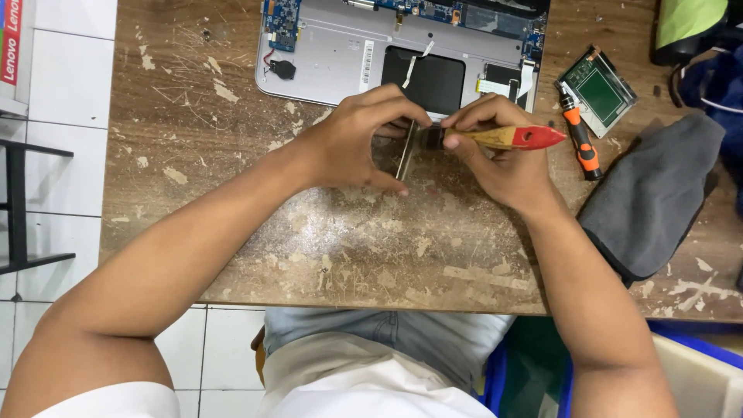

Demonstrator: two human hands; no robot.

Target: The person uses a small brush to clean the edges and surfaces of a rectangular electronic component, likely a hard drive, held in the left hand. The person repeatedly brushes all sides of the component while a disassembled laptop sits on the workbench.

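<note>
Head view: the left hand (352, 139) is curled, and its fingers pinch a thin flat metal part (405, 151) that stands on its edge, near the far edge of the bench (232, 193). The right hand (503, 159) is closed around a paint brush (495, 138) with a wooden handle and a red end. The brush hairs touch the metal part. Just past the hands lies an open laptop (340, 54) with its insides showing. An orange screwdriver (580, 139) and a grey cloth (658, 193) lie near the right hand.
</note>
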